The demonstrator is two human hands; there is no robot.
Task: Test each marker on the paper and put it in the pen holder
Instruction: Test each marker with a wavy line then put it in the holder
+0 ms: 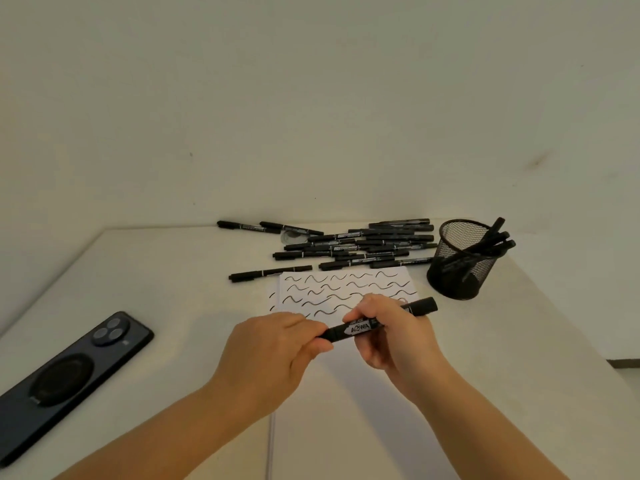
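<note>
Both hands hold one black marker (360, 329) level above the white paper (346, 410). My left hand (277, 344) pinches its left end, my right hand (391, 327) wraps the middle, and the right end sticks out past my fingers. Rows of black wavy test strokes (332, 289) cover the paper's far part. Several black markers (363, 245) lie piled at the table's back. At the back right stands a black mesh pen holder (460, 268) with several markers leaning in it.
A dark phone (65, 379) lies face down at the left of the white table (173, 289). One marker (270, 273) lies apart by the paper's far left corner. A wall rises behind the table; the table's right edge runs diagonally past the holder.
</note>
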